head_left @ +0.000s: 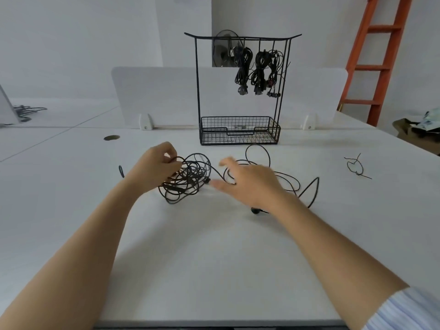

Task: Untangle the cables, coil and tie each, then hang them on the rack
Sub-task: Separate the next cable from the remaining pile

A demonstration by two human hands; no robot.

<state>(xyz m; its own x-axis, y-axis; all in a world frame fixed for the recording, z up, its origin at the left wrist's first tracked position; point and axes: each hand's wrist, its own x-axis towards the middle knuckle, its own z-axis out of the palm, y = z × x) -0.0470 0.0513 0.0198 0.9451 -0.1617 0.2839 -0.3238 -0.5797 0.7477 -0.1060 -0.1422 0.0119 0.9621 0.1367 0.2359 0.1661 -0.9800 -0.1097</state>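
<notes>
A tangle of thin black cables [188, 179] lies on the white table in front of me. My left hand [154, 167] pinches strands at the tangle's left side with curled fingers. My right hand [247, 181] hovers blurred over loose cable loops [285, 179] to the right, fingers spread and straight. A small black plug [256, 211] lies just under my right wrist. The black wire rack [240, 91] stands behind the tangle, with three tied cable coils [258, 67] hanging from its top bar.
A twist tie [356, 166] lies on the table at the right. The rack's basket base [239, 133] stands before a white divider panel [154, 91]. An orange ladder [378, 55] leans at the back right. A cable hole [111, 137] is at the left.
</notes>
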